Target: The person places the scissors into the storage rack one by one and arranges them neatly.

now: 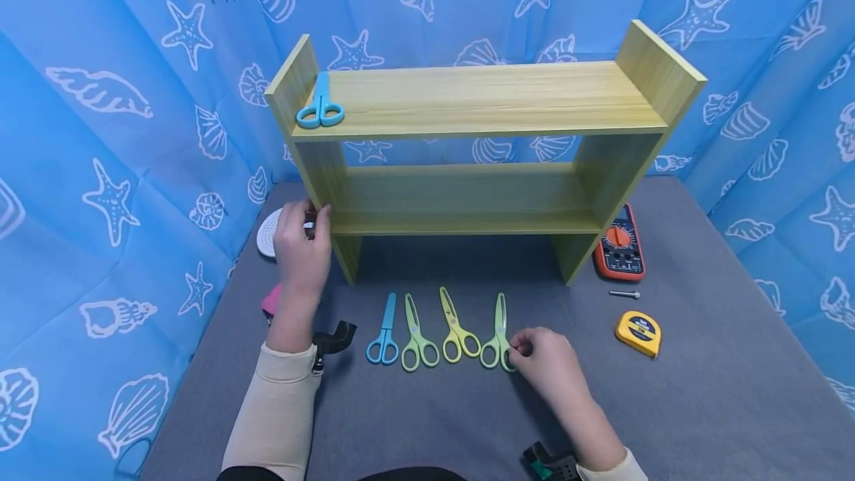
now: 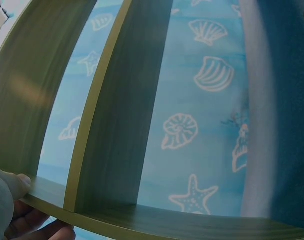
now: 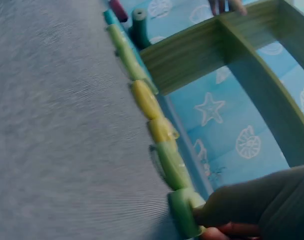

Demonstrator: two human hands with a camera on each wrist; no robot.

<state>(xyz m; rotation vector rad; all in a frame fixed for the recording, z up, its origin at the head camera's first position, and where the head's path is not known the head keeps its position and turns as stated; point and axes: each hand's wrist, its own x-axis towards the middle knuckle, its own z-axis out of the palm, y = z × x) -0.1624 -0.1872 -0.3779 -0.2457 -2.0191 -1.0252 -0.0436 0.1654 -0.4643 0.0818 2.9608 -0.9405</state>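
Your left hand [image 1: 303, 247] grasps the shelf [image 1: 477, 99] by its left side. Your right hand [image 1: 549, 364] pinches a handle of the rightmost green scissors [image 1: 499, 333] on the worktop [image 1: 427, 418].

head: high before shelf [image 1: 461, 199], forward-down | left wrist: close at its left end, rightward | right wrist: low before it, leftward | shared: shelf
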